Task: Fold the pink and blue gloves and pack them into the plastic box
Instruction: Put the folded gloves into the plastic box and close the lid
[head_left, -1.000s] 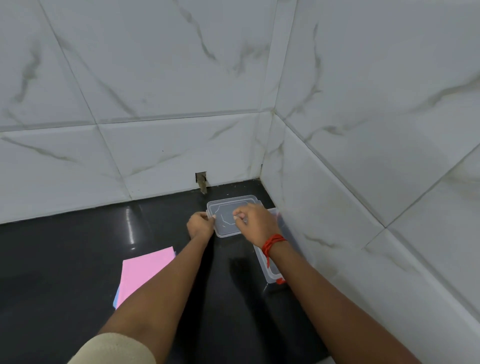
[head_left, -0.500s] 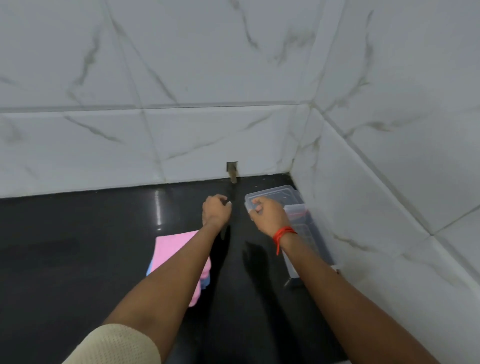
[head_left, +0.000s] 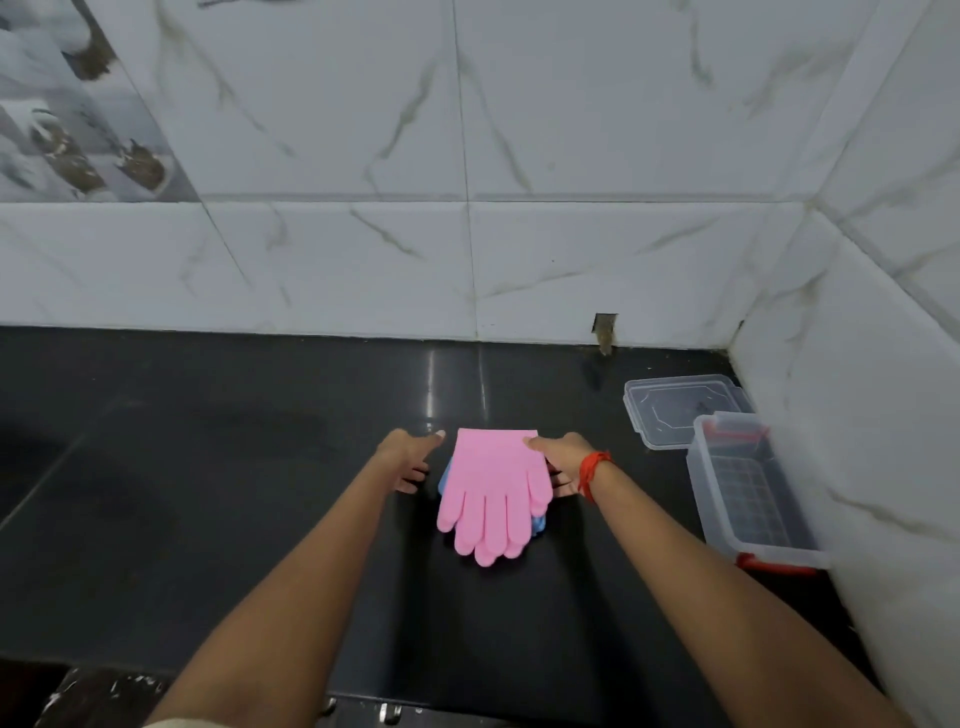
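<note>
A black countertop (head_left: 208, 519) is seen against white marble-tiled walls (head_left: 571, 156). A clear plastic box (head_left: 748, 493) with red latches is set open by the right wall, its lid (head_left: 675, 408) laid flat just behind it. Pink gloves (head_left: 493, 493) are stacked flat mid-counter, fingers toward the viewer, with blue gloves (head_left: 539, 525) peeking out beneath. The left hand (head_left: 410, 460) is spread open beside the cuff; the right hand (head_left: 563, 462) is laid open-fingered on the cuff's other edge.

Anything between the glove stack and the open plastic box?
Only the right hand and wrist, at the stack's right edge. Past them, bare black counter up to the plastic box. Head view.
</note>
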